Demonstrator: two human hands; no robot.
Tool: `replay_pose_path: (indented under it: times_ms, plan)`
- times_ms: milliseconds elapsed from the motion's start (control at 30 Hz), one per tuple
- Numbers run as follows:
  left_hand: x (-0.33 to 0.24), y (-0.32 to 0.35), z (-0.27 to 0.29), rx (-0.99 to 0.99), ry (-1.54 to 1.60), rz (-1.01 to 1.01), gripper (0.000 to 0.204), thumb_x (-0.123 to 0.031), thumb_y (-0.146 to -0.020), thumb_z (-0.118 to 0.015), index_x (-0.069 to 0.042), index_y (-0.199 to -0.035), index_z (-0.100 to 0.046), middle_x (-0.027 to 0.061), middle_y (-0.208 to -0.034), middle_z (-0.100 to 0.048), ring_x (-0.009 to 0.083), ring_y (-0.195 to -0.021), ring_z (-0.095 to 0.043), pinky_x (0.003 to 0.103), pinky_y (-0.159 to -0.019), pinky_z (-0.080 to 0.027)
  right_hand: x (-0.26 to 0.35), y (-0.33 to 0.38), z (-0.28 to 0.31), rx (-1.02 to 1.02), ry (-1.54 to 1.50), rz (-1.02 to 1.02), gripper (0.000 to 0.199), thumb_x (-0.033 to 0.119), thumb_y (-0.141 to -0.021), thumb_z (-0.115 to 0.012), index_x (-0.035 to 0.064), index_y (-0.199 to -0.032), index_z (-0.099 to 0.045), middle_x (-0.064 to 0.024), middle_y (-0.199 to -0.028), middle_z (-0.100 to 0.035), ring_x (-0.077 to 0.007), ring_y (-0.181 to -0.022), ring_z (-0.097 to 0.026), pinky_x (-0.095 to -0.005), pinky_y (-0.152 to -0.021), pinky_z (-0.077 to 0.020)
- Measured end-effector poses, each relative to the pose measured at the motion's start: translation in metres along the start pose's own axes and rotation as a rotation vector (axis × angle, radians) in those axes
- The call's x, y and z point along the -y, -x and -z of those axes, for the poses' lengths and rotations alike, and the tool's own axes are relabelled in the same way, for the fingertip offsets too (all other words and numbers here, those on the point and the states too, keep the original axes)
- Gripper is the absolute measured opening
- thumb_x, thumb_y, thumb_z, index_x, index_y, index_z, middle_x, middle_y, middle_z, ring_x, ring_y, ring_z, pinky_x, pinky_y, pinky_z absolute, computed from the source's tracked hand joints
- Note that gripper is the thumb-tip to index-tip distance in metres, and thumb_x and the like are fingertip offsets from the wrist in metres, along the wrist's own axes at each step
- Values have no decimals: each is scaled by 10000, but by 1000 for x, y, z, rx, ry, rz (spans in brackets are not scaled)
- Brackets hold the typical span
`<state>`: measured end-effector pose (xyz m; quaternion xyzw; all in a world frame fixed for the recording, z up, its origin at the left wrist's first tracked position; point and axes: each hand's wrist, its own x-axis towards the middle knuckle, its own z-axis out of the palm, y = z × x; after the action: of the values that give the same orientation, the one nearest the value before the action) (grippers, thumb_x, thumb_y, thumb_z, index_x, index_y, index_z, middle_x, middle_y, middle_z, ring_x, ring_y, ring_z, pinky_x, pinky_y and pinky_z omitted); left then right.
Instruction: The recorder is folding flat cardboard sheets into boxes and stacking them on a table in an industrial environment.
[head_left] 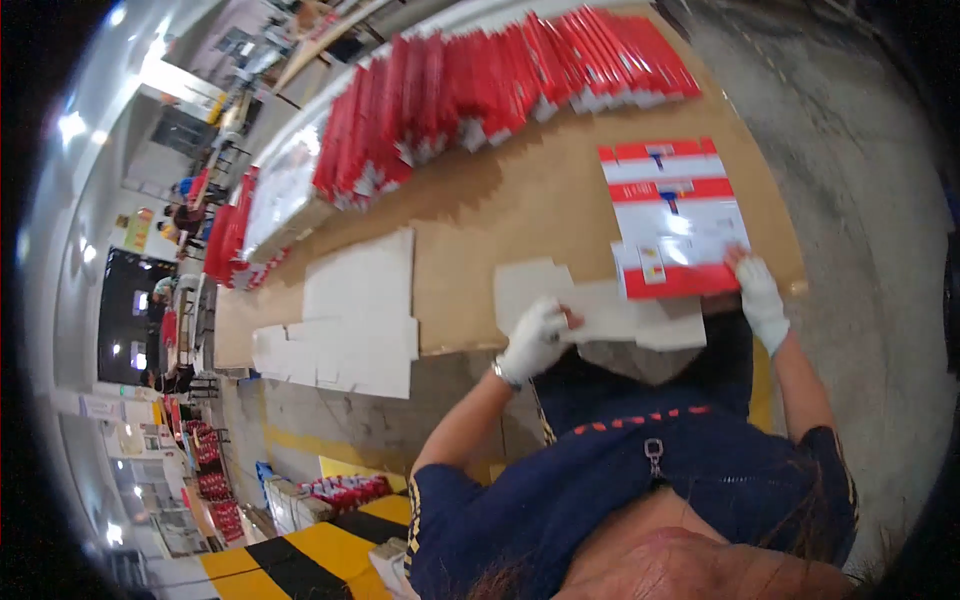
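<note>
A flat printed box blank, red and white with small tool pictures, lies near the right end of the table. My right hand, in a white glove with bare fingertips, grips its near right corner. Partly beneath it is a plain grey cardboard blank with notched edges, jutting past the table's front edge. My left hand, gloved the same way, is closed at the near edge of this grey piece, the fingertips curled against it. The undersides of both hands are hidden.
Folded red packages stand in a long row along the table's far side. Large pale cardboard sheets lie at left, overhanging the front edge. A brown-covered table bears everything. Behind on the left are a yellow-black striped surface and other workstations.
</note>
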<state>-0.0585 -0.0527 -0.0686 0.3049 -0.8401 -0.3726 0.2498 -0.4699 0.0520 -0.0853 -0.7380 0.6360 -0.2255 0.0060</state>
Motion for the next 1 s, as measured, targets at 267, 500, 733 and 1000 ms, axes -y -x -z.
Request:
replay_pose_path:
  times_ms: [267,500,733,1000]
  plan:
    - [-27,-47,-26,-77,-638,219,315,-201,-768,-647,-103,-1067,-636,83,-1080,-565,296,-1075,-516,473,-904,-391,17,-7,15,-42,-59,45,759,-94,-643,-494,39,-1383,-392,-179,-1409,-396,-344,-1316,-359,-403,-1093,-280]
    - [-46,-38,-25,113,-680,110,963,-557,-731,-636,-37,-1439,-240,164,-1514,-178,360,-1422,-66,633,-1082,-35,98,-39,8,298,-1,313,633,285,-720,-675,183,-1318,-491,-50,-1409,-434,-280,-1339,-345,-576,-1085,-193]
    - [-20,33,36,-50,-1183,-42,1037,-299,-671,-785,-44,-1465,-169,203,-1508,-188,340,-1414,-138,623,-1093,-49,96,-33,5,287,22,296,656,377,-733,-685,182,-1327,-485,-59,-1430,-411,-279,-1344,-336,-573,-1085,-188]
    - [-17,1,-16,-769,584,356,949,-55,-731,-766,-33,-1453,-150,119,-1434,-326,220,-1289,-350,354,-1027,-351,92,-31,2,272,-9,281,637,358,-749,-661,161,-1328,-482,-71,-1437,-400,-285,-1348,-331,-576,-1083,-180]
